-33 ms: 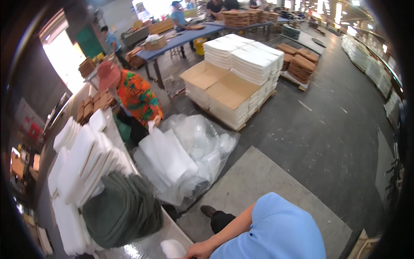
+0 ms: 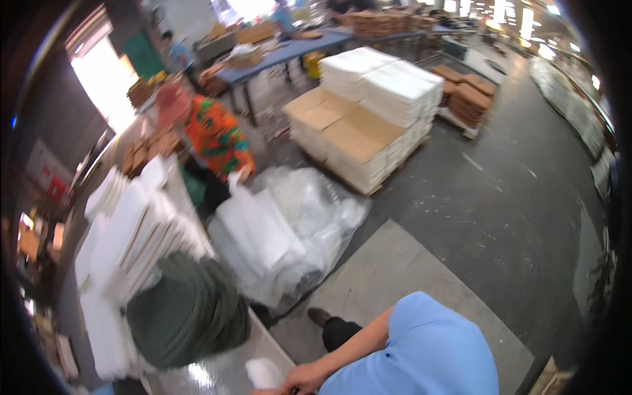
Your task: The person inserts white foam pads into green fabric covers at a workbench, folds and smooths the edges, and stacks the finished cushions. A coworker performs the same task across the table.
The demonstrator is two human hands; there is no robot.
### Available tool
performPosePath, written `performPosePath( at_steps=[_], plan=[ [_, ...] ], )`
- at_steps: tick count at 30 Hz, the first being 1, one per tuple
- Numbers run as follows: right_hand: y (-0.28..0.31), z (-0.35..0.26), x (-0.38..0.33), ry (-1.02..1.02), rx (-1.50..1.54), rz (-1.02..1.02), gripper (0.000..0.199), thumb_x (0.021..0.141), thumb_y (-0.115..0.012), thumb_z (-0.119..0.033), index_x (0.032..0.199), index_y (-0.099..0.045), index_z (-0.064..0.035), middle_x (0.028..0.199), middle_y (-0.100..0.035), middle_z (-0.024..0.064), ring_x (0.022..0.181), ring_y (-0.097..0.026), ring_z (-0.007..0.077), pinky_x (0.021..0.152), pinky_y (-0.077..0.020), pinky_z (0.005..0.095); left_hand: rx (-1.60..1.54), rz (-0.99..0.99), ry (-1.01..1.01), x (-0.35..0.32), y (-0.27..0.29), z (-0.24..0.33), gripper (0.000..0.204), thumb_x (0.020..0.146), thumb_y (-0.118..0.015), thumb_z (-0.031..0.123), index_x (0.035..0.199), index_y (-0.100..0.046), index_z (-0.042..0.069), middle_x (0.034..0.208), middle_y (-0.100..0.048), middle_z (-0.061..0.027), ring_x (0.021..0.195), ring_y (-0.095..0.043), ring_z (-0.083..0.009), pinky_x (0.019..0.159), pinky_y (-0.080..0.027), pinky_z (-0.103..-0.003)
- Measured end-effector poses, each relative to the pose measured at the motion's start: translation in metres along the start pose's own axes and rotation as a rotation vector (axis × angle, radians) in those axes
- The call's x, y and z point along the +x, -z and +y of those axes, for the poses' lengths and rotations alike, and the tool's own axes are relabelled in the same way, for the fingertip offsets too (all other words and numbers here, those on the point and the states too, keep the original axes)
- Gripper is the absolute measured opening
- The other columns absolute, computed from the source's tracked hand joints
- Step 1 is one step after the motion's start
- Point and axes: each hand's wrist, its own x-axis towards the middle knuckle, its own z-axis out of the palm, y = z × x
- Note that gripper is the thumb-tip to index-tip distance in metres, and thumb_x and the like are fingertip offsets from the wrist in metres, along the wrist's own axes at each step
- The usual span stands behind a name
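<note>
My right hand (image 2: 304, 378) is at the lower edge of the view, its fingers curled closed over the pale table (image 2: 224, 368). What it holds, if anything, is hidden. Beside it lies a small white padded piece (image 2: 263, 372); I cannot tell whether the hand touches it. A sliver of skin at the bottom edge looks like part of my left hand (image 2: 266, 392), its fingers cut off by the frame. To the left sits a pile of folded dark green fabric (image 2: 187, 313), with stacks of white foam-like pads (image 2: 115, 263) behind it.
A co-worker in a floral shirt (image 2: 220, 135) bends over a clear plastic bag (image 2: 329, 217) of white sheets beside the table. Beyond stand a pallet stack of white pads topped with cardboard (image 2: 362, 135), brown cushions (image 2: 467, 102) and a blue worktable (image 2: 283, 59).
The whole view has shifted slightly, with some blur. A bit of skin now shows at the bottom edge beside my right hand, and some blue cloth at the lower left.
</note>
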Motion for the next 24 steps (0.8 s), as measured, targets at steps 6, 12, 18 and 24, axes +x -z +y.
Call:
performPosePath(
  at_steps=[6, 12, 18, 24],
  plan=[
    [0.015, 0.045, -0.005, -0.289, 0.53, -0.243, 0.044, 0.1, -0.075, -0.033, 0.136, -0.064, -0.0106, 0.101, -0.067, 0.0005, 0.094, -0.06, 0.0131, 0.081, -0.0512, 0.0313, 0.231, 0.123, 0.056, 0.002, -0.009, 0.004, 0.029, 0.1, -0.064, 0.042, 0.107, -0.074, 0.017, 0.093, -0.073, -0.0152, 0.092, -0.069, -0.0408, 0.076, -0.054, -0.051],
    [0.026, 0.033, -0.005, -0.254, 0.47, -0.235, 0.027, 0.098, -0.076, -0.016, 0.121, -0.065, -0.0067, 0.096, -0.06, -0.0043, 0.086, -0.055, 0.0087, 0.078, -0.0471, 0.0287, 0.086, 0.204, -0.004, -0.009, -0.002, 0.011, 0.024, 0.099, -0.067, 0.035, 0.097, -0.069, 0.011, 0.09, -0.064, -0.014, 0.09, -0.066, -0.04, 0.074, -0.052, -0.049],
    [0.022, 0.016, -0.005, -0.425, 0.352, -0.083, 0.019, 0.094, -0.08, -0.02, 0.1, -0.071, -0.0051, 0.076, -0.062, -0.0044, 0.07, -0.056, 0.0099, 0.065, -0.0488, 0.0312, 0.086, 0.274, -0.006, -0.018, 0.001, 0.006, 0.023, 0.098, -0.067, 0.032, 0.098, -0.069, 0.01, 0.092, -0.065, -0.0147, 0.091, -0.067, -0.0404, 0.075, -0.053, -0.051],
    [0.008, 0.023, -0.01, -0.344, 0.693, 0.033, 0.016, 0.098, -0.077, -0.022, 0.098, -0.07, -0.007, 0.078, -0.058, -0.0063, 0.073, -0.049, 0.0044, 0.065, -0.0423, 0.0258, 0.015, 0.301, 0.05, -0.017, 0.006, 0.009, 0.018, 0.095, -0.073, 0.026, 0.095, -0.074, 0.008, 0.09, -0.065, -0.0133, 0.087, -0.067, -0.0373, 0.075, -0.053, -0.046]
  ],
)
